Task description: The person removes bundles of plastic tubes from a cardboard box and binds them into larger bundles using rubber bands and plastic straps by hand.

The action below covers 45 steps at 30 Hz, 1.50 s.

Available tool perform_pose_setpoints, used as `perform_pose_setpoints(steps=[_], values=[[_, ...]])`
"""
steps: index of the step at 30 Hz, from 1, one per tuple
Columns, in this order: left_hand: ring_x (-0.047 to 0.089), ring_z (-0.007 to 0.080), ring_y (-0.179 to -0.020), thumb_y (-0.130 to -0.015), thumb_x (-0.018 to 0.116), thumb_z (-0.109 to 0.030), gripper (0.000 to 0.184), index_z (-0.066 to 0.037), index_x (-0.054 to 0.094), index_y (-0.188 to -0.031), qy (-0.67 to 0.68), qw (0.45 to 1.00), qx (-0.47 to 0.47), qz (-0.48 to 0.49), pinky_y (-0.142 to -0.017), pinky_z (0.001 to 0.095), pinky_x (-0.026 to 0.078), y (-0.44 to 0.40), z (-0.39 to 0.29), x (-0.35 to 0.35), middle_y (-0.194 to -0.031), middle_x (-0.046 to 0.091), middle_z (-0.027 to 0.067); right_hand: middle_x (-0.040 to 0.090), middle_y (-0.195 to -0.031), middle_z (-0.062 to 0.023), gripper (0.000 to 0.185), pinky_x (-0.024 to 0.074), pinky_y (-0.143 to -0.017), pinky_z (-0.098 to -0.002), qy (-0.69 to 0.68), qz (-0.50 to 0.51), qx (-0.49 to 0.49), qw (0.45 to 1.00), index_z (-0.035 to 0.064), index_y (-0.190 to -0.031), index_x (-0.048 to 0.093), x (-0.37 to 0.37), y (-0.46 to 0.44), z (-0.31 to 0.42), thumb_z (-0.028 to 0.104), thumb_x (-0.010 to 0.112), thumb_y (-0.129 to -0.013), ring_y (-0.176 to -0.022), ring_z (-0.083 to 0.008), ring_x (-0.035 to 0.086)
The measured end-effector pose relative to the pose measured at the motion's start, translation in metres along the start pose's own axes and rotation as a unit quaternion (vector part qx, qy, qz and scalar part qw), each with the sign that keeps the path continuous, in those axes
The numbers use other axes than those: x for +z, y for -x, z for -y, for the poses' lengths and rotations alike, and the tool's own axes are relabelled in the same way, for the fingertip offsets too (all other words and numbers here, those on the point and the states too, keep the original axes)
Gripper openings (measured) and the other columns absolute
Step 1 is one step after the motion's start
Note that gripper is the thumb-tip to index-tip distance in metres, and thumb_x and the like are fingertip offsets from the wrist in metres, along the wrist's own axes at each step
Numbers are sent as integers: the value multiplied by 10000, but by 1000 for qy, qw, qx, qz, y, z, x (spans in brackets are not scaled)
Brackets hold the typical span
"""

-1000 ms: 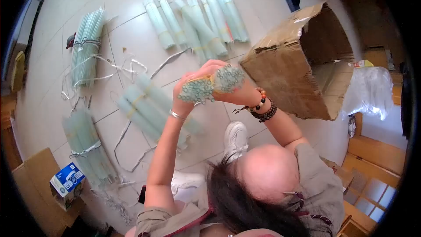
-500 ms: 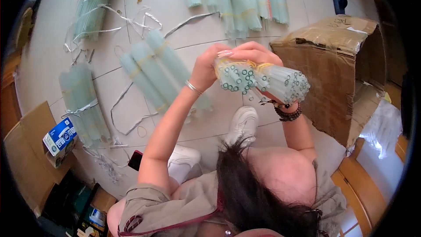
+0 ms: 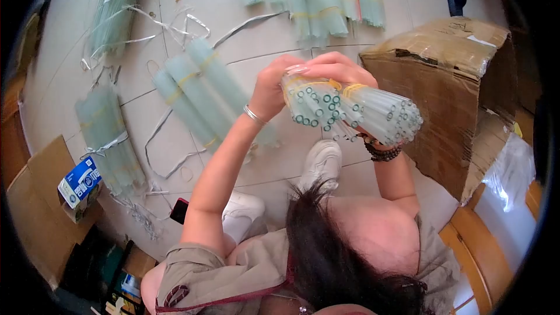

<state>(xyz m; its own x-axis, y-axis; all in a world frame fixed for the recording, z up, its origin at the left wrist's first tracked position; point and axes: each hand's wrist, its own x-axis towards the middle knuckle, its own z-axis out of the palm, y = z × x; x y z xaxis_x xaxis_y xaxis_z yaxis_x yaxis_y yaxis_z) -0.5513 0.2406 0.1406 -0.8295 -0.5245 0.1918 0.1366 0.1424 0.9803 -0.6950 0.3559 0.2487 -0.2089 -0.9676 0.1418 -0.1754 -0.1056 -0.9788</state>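
Observation:
In front of me two bundles of clear glass tubes are held up, their round open ends facing me. My left hand (image 3: 274, 86) is closed at the left side of the left bundle (image 3: 311, 105), with its thumb near a yellow rubber band (image 3: 318, 83). Over the top curl the fingers of my right hand (image 3: 341, 69), whose palm is hidden behind the tubes. The right bundle (image 3: 388, 115) also has yellow bands and lies across my right palm and wrist, above a dark beaded bracelet (image 3: 382, 151). A few tube ends stick out lower between the bundles.
More banded tube bundles (image 3: 195, 90) lie on the tiled floor, with tied stacks at left (image 3: 108, 134) and top left (image 3: 119, 11). Further bundles (image 3: 315, 6) lie ahead. A cardboard box (image 3: 437, 93) stands at right. Loose straps (image 3: 154, 146) and a phone (image 3: 179, 210) are on the floor.
The right bundle's near ends have shifted slightly right and tilted. Both hands keep their hold, and the view has moved a little.

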Motion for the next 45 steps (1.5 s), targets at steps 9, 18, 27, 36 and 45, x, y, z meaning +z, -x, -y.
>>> perform_pose_setpoints(steps=[9, 18, 27, 36, 45], values=[[627, 286, -1008, -768, 756, -119, 334, -66, 639, -1076, -42, 999, -1, 6, -874, 372, 504, 11, 26, 3, -1087, 674, 96, 633, -1186, -130, 400, 474, -959, -343, -18, -4, 2, 1000, 37, -1173, 655, 5, 1, -25, 124, 712, -787, -1111, -234, 603], [511, 347, -1162, -762, 795, -246, 593, -67, 536, -1264, -282, 956, -70, 28, -979, 411, 439, -6, 4, -14, -1267, 559, 155, 707, -907, -81, 381, 515, -688, -321, 98, -61, 42, 992, 16, -1010, 700, 4, -28, -64, 277, 825, -762, -766, -148, 627], [624, 271, -895, -941, 534, -568, 634, 54, 574, -1061, 416, 894, -124, 108, -866, 349, 498, -2, -240, -41, -936, 609, 164, 671, -696, -92, 491, 514, -601, -335, 215, -73, 236, 945, -28, -776, 700, -53, -202, -120, 437, 831, -687, -644, -173, 629], [607, 306, -1048, -734, 419, -857, 1017, 69, 498, -1145, 819, 571, -63, 5, -857, 400, 526, 26, -302, 0, -1088, 595, 246, 687, -993, -231, 585, 552, -807, -450, 404, -248, 198, 858, -15, -1102, 577, -44, -268, -195, 328, 822, -696, -927, -394, 671], [556, 212, -1042, -553, 460, -993, 1197, 17, 443, -1194, 755, 606, -180, 173, -913, 319, 414, 26, -269, -27, -1143, 536, 138, 530, -1361, -169, 646, 519, -899, -415, 552, -48, 202, 808, 124, -1334, 537, -90, -287, -117, 276, 785, -757, -1225, -299, 524]])
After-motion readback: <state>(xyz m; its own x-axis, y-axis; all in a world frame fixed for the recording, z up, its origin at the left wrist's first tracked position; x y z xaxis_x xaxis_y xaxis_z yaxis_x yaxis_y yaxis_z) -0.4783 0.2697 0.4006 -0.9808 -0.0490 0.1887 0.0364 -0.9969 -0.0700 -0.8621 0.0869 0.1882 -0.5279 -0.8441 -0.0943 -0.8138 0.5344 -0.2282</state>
